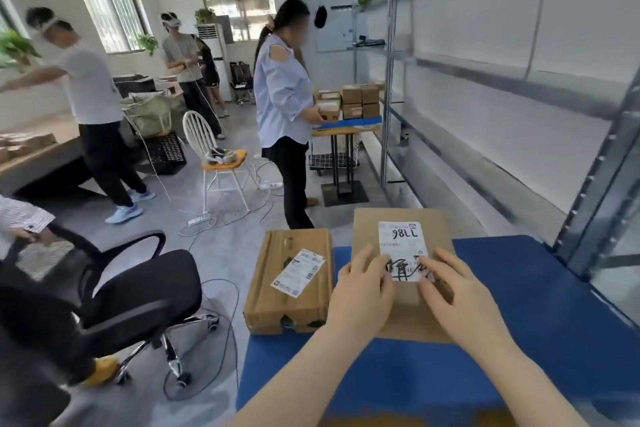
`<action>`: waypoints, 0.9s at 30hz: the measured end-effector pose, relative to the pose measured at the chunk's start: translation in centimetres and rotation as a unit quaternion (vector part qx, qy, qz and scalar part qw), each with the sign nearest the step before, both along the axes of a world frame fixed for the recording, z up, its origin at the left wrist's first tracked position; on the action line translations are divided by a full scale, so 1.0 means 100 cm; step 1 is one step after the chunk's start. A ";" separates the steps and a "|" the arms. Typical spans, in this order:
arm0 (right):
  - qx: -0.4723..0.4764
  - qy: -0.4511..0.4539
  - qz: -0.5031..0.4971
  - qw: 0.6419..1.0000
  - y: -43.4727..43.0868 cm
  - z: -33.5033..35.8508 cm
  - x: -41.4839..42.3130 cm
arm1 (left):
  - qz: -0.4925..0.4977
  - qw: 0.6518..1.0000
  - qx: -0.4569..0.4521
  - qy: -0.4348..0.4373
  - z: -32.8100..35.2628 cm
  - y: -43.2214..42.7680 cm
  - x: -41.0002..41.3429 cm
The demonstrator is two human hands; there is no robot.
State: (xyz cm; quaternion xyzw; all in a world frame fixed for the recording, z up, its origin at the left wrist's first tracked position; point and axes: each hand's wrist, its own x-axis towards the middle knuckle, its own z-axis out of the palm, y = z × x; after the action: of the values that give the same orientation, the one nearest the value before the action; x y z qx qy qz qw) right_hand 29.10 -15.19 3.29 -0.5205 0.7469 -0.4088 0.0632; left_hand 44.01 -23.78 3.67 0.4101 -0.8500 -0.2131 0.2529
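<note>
A flat cardboard box (pixel 401 229) lies on the blue table (pixel 519 322) in front of me. A white shipping label (pixel 401 243) marked "98LL" is on its top. My left hand (pixel 363 291) lies flat on the box, fingertips at the label's left edge. My right hand (pixel 457 291) also presses flat, fingers on the label's lower right corner. A second cardboard box (pixel 277 281) with a smaller slanted label (pixel 298 272) sits to the left, at the table's left edge.
A metal shelf rack (pixel 519 87) runs along the right wall. A black office chair (pixel 131 302) stands left of the table, cables on the floor around it. A person (pixel 284 107) handles small boxes at a farther table (pixel 346 125). A white chair (pixel 214 156) stands mid-room.
</note>
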 end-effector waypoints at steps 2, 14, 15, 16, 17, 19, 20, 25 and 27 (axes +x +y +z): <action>0.009 -0.006 0.021 1.000 -0.027 -0.007 0.008 | 0.015 1.000 0.011 -0.019 -0.006 -0.020 0.012; 0.064 -0.023 0.028 0.997 -0.111 -0.077 -0.017 | -0.023 0.987 0.040 -0.155 -0.069 -0.109 -0.002; 0.073 -0.022 0.031 0.997 -0.115 -0.084 -0.018 | -0.022 0.985 0.037 -0.165 -0.076 -0.113 -0.001; 0.084 -0.022 0.035 0.996 -0.119 -0.090 -0.019 | -0.022 0.983 0.032 -0.177 -0.083 -0.117 0.000; 0.095 -0.022 0.042 0.994 -0.122 -0.097 -0.021 | -0.026 0.982 0.026 -0.187 -0.090 -0.119 0.001; 0.110 -0.024 0.053 0.992 -0.125 -0.108 -0.025 | -0.034 0.979 0.019 -0.201 -0.100 -0.123 0.002; 0.115 -0.025 0.056 0.991 -0.127 -0.113 -0.026 | -0.035 0.978 0.015 -0.205 -0.104 -0.124 0.002; 0.134 0.008 0.058 0.989 -0.141 -0.121 -0.028 | -0.019 0.977 0.016 -0.210 -0.111 -0.125 -0.002; 0.146 0.023 0.060 0.987 -0.146 -0.119 -0.028 | -0.006 0.985 -0.025 -0.172 -0.100 -0.123 -0.004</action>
State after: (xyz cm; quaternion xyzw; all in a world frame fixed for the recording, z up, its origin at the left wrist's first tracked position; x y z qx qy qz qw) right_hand 26.29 -29.78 -8.65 -0.5592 0.7672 -0.2783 0.1461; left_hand 43.66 -36.04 -6.31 0.4288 -0.8883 -0.1203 0.1120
